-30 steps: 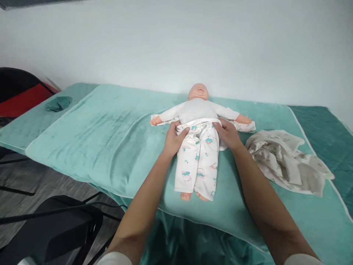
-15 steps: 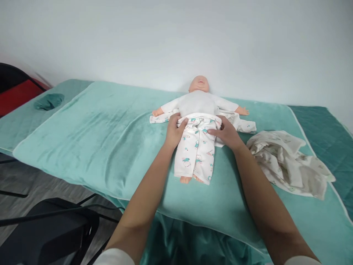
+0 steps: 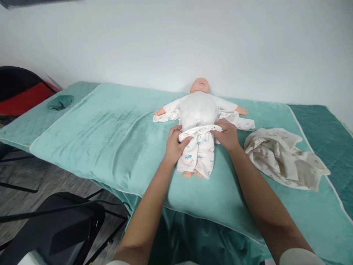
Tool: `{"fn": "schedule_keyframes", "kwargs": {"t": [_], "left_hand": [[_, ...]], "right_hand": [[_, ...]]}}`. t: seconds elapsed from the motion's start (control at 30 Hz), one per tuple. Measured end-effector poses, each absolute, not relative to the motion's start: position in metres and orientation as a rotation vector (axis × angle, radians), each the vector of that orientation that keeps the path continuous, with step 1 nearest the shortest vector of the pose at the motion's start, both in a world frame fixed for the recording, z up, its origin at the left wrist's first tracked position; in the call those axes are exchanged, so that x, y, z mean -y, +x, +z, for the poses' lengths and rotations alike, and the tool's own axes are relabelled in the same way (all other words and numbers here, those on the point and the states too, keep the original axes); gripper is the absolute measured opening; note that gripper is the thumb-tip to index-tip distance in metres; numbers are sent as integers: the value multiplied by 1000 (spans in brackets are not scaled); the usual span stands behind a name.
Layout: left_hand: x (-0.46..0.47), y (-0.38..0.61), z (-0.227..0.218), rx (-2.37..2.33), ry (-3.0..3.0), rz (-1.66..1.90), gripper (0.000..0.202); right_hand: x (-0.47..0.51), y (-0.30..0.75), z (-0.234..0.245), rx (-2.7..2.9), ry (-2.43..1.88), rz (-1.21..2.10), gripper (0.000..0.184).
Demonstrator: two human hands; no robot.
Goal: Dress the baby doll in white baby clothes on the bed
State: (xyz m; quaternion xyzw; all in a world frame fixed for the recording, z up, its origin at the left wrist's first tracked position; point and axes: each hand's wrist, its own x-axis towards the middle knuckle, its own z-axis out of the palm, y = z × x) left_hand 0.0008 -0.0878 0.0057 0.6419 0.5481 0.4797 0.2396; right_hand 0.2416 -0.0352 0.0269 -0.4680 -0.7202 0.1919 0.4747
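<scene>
A baby doll (image 3: 199, 106) with a white cloth body lies on its back, head toward the wall and arms spread. White printed pants (image 3: 202, 151) cover its legs, and its feet show below the hems. My left hand (image 3: 175, 145) grips the waistband at one side, thumb on top. At the opposite side my right hand (image 3: 226, 135) is closed on the same waistband, its fingers partly hidden. Under the doll lies a printed top (image 3: 244, 122), its sleeves sticking out on both sides.
A crumpled white cloth (image 3: 284, 158) lies to the right on the green-covered massage bed (image 3: 110, 129). The bed has a face hole (image 3: 60, 102) at its left end. A black chair (image 3: 57, 228) stands in front on the left, and a red and black chair (image 3: 24, 92) is behind it.
Both hands have drawn the waistband down toward the feet, showing more of the doll's white belly. The camera view has shifted slightly.
</scene>
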Motion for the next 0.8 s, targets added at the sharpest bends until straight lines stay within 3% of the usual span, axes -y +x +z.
{"fn": "schedule_keyframes", "kwargs": {"t": [0.17,0.3,0.5,0.8], "left_hand": [[78,3,1,-1485,1768,1376,28],[75,3,-3,-1473,1791,1401,27],[78,3,-2,-1475,1808,1447,24],[81,4,-3,-1456,1828,1495,19]], "right_hand": [[66,237,28,1698,-1232,771,46],[93,232,24,1677,-1258,919,42],[106,228,21,1570,-1329,762,25],[114,225,15,1736,-1216,675,37]]}}
